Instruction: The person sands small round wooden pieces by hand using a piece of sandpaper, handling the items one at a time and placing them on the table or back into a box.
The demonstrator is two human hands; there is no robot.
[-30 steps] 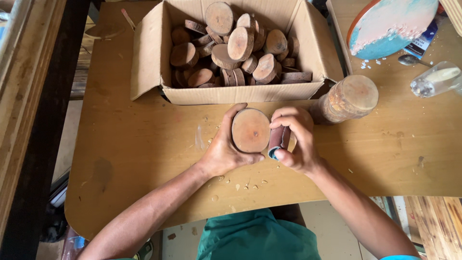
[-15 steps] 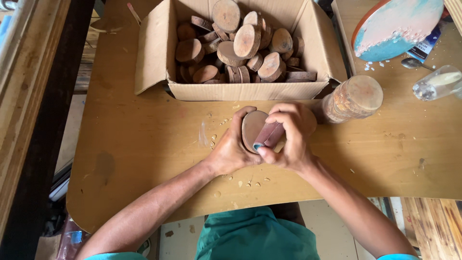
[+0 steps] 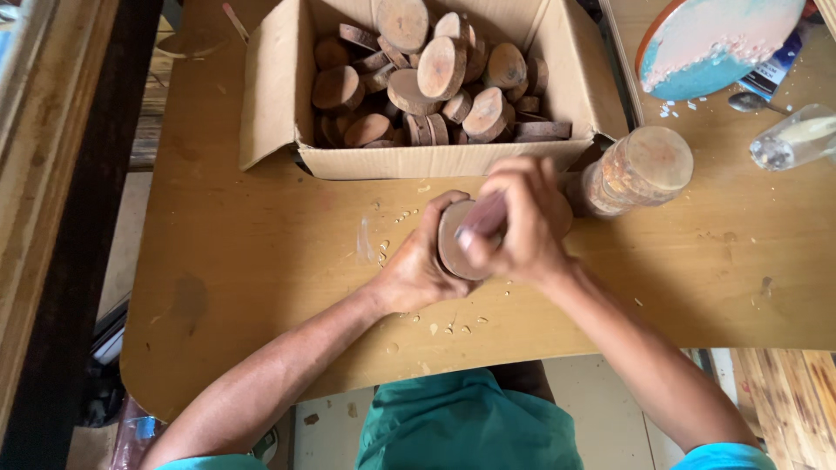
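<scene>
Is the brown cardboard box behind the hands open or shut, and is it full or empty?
Open and well filled: the brown cardboard box has its flaps folded outward, and round wooden slices are heaped inside.

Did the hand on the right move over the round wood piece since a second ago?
Yes. The right hand slid from the disc's right edge across its face, leftward and up toward the cardboard box. It now covers much of the wooden disc that the left hand grips.

Head-worn view, steeply downward, close — over the table [image 3: 261, 261]
</scene>
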